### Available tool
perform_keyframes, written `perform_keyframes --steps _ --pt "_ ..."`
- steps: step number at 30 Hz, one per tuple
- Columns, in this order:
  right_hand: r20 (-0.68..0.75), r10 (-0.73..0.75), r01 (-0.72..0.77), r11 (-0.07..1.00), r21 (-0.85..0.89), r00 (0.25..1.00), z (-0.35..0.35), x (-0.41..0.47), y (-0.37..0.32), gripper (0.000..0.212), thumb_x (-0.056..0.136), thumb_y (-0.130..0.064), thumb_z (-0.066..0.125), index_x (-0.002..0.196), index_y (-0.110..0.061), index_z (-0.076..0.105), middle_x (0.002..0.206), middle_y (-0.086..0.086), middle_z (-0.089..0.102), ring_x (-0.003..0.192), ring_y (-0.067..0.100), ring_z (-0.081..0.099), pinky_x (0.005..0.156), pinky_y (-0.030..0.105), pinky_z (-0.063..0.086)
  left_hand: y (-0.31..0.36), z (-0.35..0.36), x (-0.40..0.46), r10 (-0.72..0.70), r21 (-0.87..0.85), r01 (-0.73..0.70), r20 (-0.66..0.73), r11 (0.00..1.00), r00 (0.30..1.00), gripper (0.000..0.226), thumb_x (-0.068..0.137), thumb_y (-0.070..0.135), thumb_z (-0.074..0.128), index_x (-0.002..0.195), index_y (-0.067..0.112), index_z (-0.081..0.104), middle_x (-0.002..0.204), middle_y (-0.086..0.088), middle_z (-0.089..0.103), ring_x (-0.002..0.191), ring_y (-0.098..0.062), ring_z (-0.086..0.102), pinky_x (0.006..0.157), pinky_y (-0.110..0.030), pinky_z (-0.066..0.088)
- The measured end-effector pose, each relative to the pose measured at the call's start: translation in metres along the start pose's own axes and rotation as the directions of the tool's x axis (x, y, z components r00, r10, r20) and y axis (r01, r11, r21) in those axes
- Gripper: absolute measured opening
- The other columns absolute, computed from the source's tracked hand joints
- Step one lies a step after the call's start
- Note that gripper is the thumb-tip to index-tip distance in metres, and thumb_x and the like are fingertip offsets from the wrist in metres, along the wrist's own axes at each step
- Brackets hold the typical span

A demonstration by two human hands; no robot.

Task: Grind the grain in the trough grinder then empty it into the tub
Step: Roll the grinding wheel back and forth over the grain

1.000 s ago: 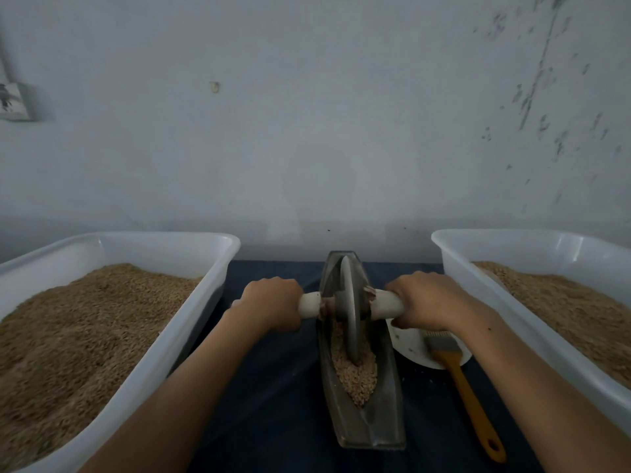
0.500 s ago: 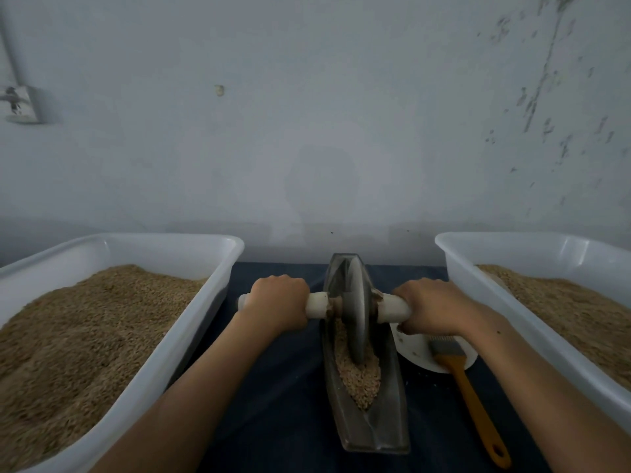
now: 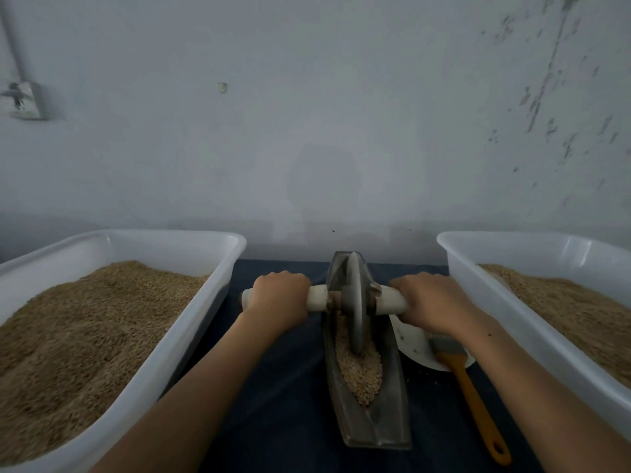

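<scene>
Two white tubs flank the work: the left tub (image 3: 218,278) just outside the left hand (image 3: 278,300), the right tub (image 3: 478,288) close beside the right hand (image 3: 433,302), both heaped with grain, so sideways room is tight. Between the hands stands the trough grinder (image 3: 370,397), its wheel (image 3: 355,302) near the far end, each grip clamped on the wheel's handle (image 3: 391,299). The grain (image 3: 362,373) in the trough looks mostly whole; grinding is underway, emptying remains.
</scene>
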State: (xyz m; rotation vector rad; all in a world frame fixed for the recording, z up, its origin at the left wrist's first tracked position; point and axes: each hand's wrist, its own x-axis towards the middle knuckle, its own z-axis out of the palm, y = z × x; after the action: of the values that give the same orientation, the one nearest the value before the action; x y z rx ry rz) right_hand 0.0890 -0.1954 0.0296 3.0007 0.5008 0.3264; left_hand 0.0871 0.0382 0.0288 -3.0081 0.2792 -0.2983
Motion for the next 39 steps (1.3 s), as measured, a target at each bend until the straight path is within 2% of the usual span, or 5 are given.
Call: perform_keyframes --steps 11,20,24,33,39 --pt "0.31 -0.012 -0.039 0.987 0.157 0.951 -0.012 -0.004 0.005 0.037 0.078 -0.027 0.071 0.114 -0.031 0.06 0.102 -0.006 0.065 0.089 0.011 0.059 0.076 0.029 0.049 -0.003 -0.012 -0.002 0.061 -0.013 -0.06 0.18 0.998 0.982 0.036 0.081 0.031 0.064 0.113 0.017 0.057 0.093 0.001 0.059 0.079 -0.016 0.052 0.07 -0.031 0.04" --pt "0.076 0.026 -0.035 0.992 0.123 0.997 0.006 -0.002 0.006 0.011 0.083 -0.03 0.062 0.094 -0.033 0.059 0.09 -0.01 0.064 0.082 0.01 0.06 0.072 0.028 0.048 0.0 -0.003 -0.001 0.047 0.047 -0.042 -0.101 0.998 0.994 0.025 0.084 0.029 0.059 0.107 0.023 0.054 0.099 0.0 0.062 0.087 -0.02 0.059 0.067 -0.031 0.035" --pt "-0.074 0.016 -0.015 1.0 0.024 0.997 0.011 -0.001 0.004 0.01 0.086 -0.031 0.053 0.081 -0.036 0.046 0.087 -0.007 0.065 0.077 0.014 0.06 0.058 0.028 0.034 0.0 0.002 0.0 0.027 0.003 -0.027 -0.099 1.0 0.995 0.026 0.085 0.029 0.059 0.109 0.023 0.053 0.1 0.0 0.062 0.089 -0.02 0.059 0.069 -0.031 0.036" --pt "0.287 -0.011 -0.029 0.99 0.135 0.958 -0.01 -0.006 0.005 0.03 0.077 -0.027 0.069 0.106 -0.035 0.062 0.094 -0.009 0.065 0.085 0.01 0.061 0.077 0.031 0.053 -0.004 -0.009 -0.002 0.072 -0.025 -0.069 0.155 0.997 0.985 0.038 0.081 0.031 0.065 0.114 0.017 0.056 0.097 -0.001 0.061 0.082 -0.017 0.053 0.07 -0.031 0.04" --pt "0.198 0.014 -0.035 0.994 0.107 0.98 -0.002 -0.004 0.003 0.018 0.082 -0.026 0.063 0.099 -0.032 0.062 0.094 -0.007 0.067 0.083 0.012 0.062 0.074 0.032 0.053 -0.002 -0.004 0.0 0.059 0.011 -0.059 0.007 0.998 0.998 0.027 0.084 0.029 0.061 0.109 0.02 0.057 0.098 0.0 0.062 0.078 -0.016 0.051 0.068 -0.031 0.037"
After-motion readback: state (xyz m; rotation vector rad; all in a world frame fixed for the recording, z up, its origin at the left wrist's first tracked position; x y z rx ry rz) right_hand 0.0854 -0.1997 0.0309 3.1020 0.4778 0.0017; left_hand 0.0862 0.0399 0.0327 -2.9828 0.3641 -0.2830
